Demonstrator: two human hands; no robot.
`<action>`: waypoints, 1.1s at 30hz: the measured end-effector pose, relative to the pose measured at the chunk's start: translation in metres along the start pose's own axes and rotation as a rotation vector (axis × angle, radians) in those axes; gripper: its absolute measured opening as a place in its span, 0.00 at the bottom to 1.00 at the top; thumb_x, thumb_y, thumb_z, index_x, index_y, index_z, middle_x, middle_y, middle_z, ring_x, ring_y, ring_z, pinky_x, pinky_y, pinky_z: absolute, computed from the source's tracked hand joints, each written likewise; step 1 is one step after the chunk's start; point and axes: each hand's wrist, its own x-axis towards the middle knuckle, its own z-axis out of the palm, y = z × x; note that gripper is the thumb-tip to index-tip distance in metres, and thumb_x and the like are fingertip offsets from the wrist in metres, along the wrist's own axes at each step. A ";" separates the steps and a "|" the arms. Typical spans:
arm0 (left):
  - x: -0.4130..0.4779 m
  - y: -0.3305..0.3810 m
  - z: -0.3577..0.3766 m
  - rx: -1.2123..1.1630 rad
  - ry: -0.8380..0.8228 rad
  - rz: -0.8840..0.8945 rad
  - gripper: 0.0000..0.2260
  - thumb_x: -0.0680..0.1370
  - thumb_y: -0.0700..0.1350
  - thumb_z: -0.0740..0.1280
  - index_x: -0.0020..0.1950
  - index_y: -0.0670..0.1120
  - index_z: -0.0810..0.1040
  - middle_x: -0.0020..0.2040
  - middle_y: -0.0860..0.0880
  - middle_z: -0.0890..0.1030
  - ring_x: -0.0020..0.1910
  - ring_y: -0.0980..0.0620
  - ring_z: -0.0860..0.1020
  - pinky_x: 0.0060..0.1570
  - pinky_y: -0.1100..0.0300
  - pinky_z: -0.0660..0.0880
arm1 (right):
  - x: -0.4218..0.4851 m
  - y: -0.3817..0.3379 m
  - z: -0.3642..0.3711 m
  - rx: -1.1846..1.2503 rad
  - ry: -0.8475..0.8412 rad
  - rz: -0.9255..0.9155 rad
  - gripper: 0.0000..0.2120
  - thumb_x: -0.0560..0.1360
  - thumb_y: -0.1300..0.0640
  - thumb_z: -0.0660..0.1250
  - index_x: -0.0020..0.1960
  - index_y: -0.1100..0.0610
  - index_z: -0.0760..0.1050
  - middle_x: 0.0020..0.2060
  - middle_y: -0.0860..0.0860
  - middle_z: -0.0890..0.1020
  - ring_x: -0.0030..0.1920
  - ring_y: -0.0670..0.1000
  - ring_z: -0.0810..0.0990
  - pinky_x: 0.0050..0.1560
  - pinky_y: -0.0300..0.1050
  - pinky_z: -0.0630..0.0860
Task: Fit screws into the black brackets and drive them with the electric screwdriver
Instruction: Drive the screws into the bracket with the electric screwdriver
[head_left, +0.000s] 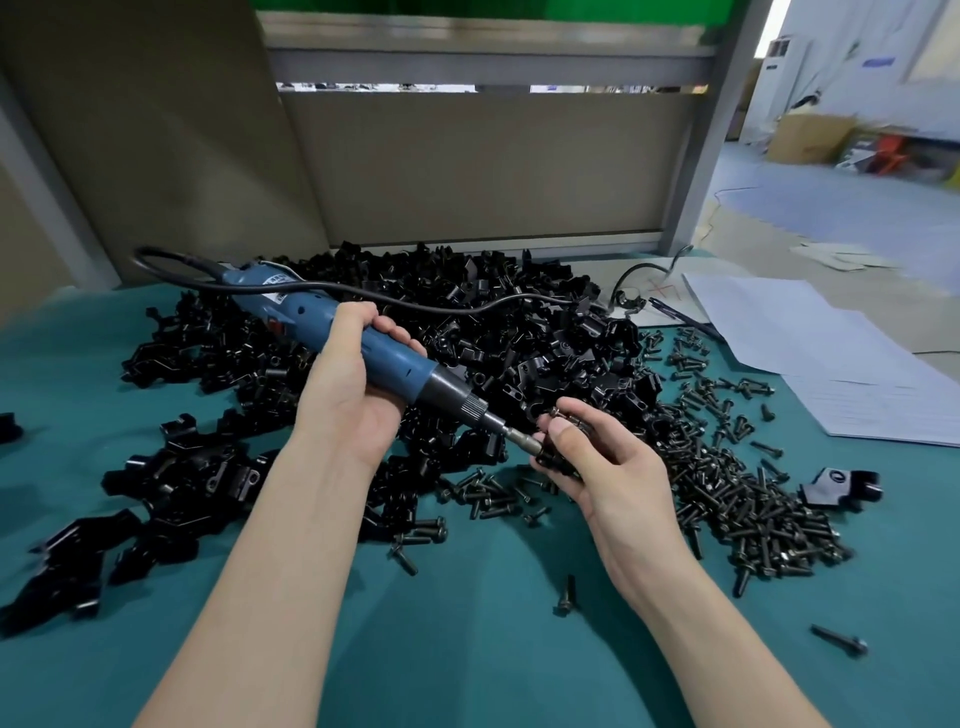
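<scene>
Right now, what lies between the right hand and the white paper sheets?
In the head view, loose dark screws cover the teal mat between the right hand and the white paper sheets.

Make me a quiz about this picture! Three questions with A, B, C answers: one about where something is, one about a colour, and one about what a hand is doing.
1. Where is the big pile of screws?
A) to the right of the right hand
B) inside a red bucket
C) stacked on a shelf

2. What colour is the body of the screwdriver?
A) red
B) blue
C) yellow

3. What is the left hand doing?
A) resting flat and empty
B) gripping the screwdriver
C) waving in the air

Answers:
1 A, the screws spread over the teal tabletop on the right of that hand.
2 B, the body is blue with a black nose.
3 B, its fingers wrap round the blue body.
</scene>
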 end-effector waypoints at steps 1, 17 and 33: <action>0.000 0.000 0.001 0.004 -0.005 0.003 0.09 0.76 0.39 0.69 0.38 0.46 0.72 0.32 0.52 0.76 0.31 0.55 0.75 0.40 0.58 0.78 | 0.000 0.000 0.000 -0.004 0.003 -0.002 0.17 0.66 0.47 0.77 0.55 0.45 0.86 0.52 0.51 0.88 0.56 0.50 0.87 0.57 0.49 0.83; -0.003 -0.002 0.003 0.039 -0.027 0.022 0.09 0.77 0.39 0.68 0.39 0.46 0.72 0.32 0.52 0.76 0.29 0.54 0.75 0.37 0.58 0.78 | 0.003 0.001 -0.002 0.033 0.003 0.020 0.21 0.66 0.48 0.77 0.57 0.51 0.85 0.51 0.54 0.88 0.55 0.53 0.87 0.56 0.49 0.84; -0.006 -0.006 0.007 0.065 0.005 0.025 0.09 0.77 0.38 0.67 0.38 0.45 0.72 0.30 0.51 0.77 0.29 0.54 0.78 0.37 0.59 0.79 | 0.004 0.003 -0.002 0.106 0.003 0.045 0.21 0.70 0.54 0.75 0.61 0.58 0.82 0.50 0.57 0.87 0.53 0.54 0.87 0.51 0.48 0.85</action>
